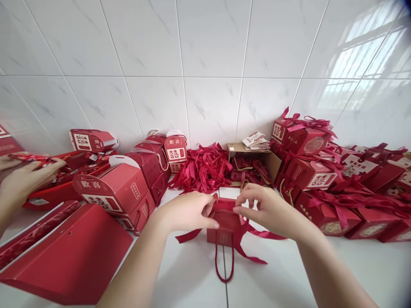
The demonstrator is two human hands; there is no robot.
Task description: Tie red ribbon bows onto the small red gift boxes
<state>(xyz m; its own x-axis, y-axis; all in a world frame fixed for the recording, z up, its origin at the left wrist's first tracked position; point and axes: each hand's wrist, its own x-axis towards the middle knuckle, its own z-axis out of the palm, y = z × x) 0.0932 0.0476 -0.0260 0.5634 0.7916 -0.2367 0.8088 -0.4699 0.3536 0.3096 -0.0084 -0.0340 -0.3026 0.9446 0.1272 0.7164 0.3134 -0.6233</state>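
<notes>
A small red gift box (219, 229) stands on the white surface between my hands, its rope handle (224, 278) hanging down its near side. Dark red ribbon (255, 232) lies about the box, its tails spreading left and right. My left hand (192, 210) grips the box's upper left edge, thumb on the near face and fingers curled behind. On the opposite side, my right hand (265, 208) pinches the top right edge between thumb and forefinger; whether ribbon is also in that pinch I cannot tell.
Red boxes (112, 188) are stacked at left, beside a large open red box (70, 256). Another person's hands (32, 171) hold red packets there. Behind lie a ribbon pile (207, 169) and a cardboard box (274, 167) with cards (256, 141). Ribboned boxes (334, 214) fill the right.
</notes>
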